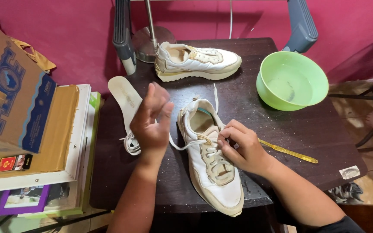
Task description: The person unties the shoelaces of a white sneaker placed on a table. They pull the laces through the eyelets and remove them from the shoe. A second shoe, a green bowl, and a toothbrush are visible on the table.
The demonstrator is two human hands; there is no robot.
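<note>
Head view: a white sneaker (212, 162) lies toe-toward-the-viewer on a dark wooden table (281, 125), near its front edge. The right hand (242, 149) sits on the shoe's upper, fingers pinched shut on the white shoelace (185, 146) by the eyelets. The left hand (152, 118) is raised just left of the shoe, w/ fingers loosely curled (lace runs across to it, but whether it's really gripped I cannot tell). A white insole (126, 101) lies behind the left hand. A second white sneaker (197, 60) lies on its side at the back of the table, well apart. A green bowl (292, 80) stands back right; a yellow stick-like tool (288, 151) lies just right of the right hand. Cardboard box (11, 99) on stacked boards, far left.
</note>
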